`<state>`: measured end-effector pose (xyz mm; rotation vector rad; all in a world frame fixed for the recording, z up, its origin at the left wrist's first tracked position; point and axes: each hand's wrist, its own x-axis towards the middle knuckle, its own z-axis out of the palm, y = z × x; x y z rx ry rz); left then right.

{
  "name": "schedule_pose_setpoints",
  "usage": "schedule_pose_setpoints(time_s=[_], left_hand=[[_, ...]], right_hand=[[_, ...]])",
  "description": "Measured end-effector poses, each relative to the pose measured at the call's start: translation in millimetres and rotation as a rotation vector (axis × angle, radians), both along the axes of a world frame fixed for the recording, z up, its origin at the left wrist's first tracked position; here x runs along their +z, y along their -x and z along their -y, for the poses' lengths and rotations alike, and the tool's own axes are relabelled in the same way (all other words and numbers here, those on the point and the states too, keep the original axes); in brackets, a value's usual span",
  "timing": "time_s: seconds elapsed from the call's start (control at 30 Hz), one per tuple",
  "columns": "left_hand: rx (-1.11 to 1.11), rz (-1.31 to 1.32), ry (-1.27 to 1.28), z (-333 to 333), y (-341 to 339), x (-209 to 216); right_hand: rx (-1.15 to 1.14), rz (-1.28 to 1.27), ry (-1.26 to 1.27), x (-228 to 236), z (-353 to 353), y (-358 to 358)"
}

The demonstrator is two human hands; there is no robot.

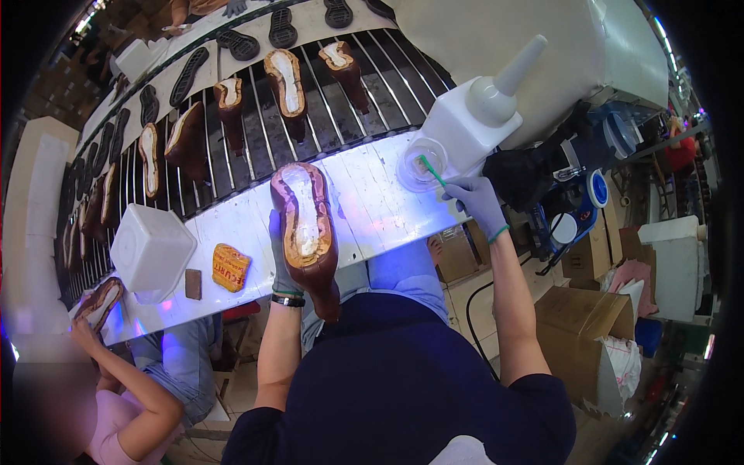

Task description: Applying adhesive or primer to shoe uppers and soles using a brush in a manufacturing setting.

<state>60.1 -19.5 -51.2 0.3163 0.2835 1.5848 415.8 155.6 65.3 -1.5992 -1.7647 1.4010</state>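
My left hand (pixel 277 252), in a grey glove, is wrapped round the side of a brown shoe upper (pixel 314 267). The upper is turned bottom up, with its whitish underside facing me and its narrow end toward my body. My right hand (pixel 480 204), gloved too, pinches a thin green-handled brush (pixel 432 172). The brush's tip is inside a small clear cup (pixel 411 183) on the white bench (pixel 372 186). Right behind the cup stands a large white square bottle (pixel 463 124) with a long tapered spout.
Beyond the bench, a metal roller conveyor (pixel 256 147) carries several brown uppers (pixel 287 81), and black soles (pixel 283 29) lie on the far ledge. A white container (pixel 151 249), an orange packet (pixel 231 267) and a brown block (pixel 193 284) sit left. Another person's hand (pixel 84 335) holds an upper.
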Motion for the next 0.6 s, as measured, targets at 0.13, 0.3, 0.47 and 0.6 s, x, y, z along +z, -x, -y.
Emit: schedule_pose_setpoints(time_s=[0.13, 0.3, 0.47, 0.6], left_hand=[[-0.118, 1.171, 0.193, -7, -22, 63], [-0.075, -0.060, 0.318, -26, -43, 111], [-0.014, -0.281, 0.382, -31, -53, 145], [0.010, -0.462, 0.294, -32, -54, 158]], right_hand=[[-0.154, -0.350, 0.334, 14, 6, -2], [0.086, -0.453, 0.160, 59, 1, 19], [0.301, -0.276, -0.149, 132, 23, 54], [0.536, -0.301, -0.244, 145, 32, 56]])
